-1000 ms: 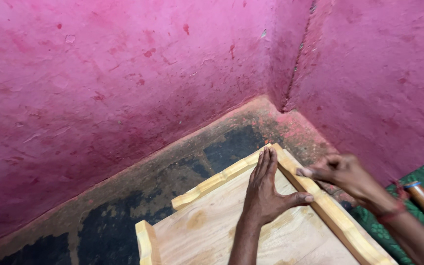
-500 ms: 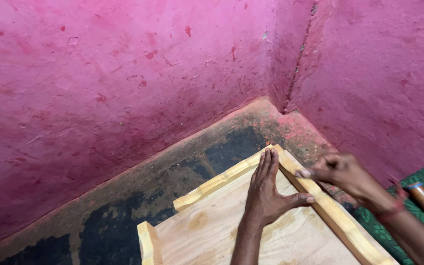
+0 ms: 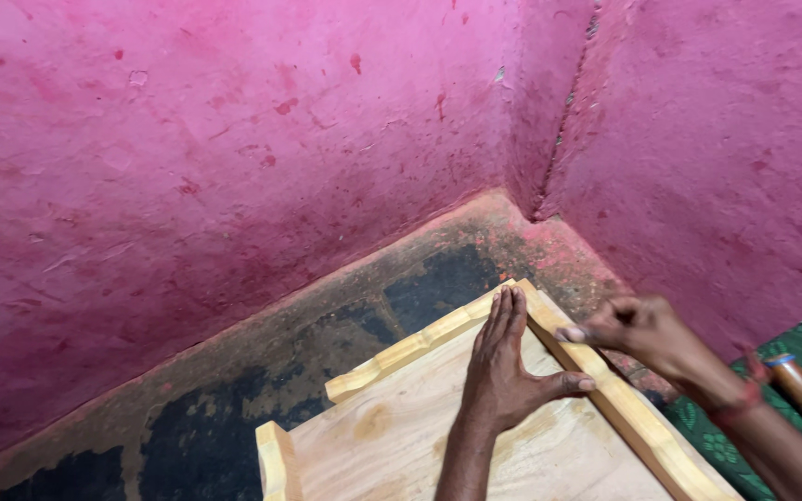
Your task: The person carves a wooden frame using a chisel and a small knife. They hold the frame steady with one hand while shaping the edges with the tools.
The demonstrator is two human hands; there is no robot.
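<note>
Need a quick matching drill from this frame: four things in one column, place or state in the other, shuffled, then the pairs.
Things:
1. left hand
2. right hand
3. wall
4. green patterned cloth

Place or state:
A. pink, stained
B. flat on the wooden board, fingers toward the corner
C. at the right edge of view
D. fingertips on the right wooden rail

Pairs: 1-B, 2-D, 3-A, 4-C

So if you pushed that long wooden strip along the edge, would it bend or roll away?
The wooden strip looks thick and straight, so it would probably stay stiff. Its flat faces suggest it would slide, not roll. The left hand lies flat on the board beside it and the right hand grips it, so it likely stays put.
</note>
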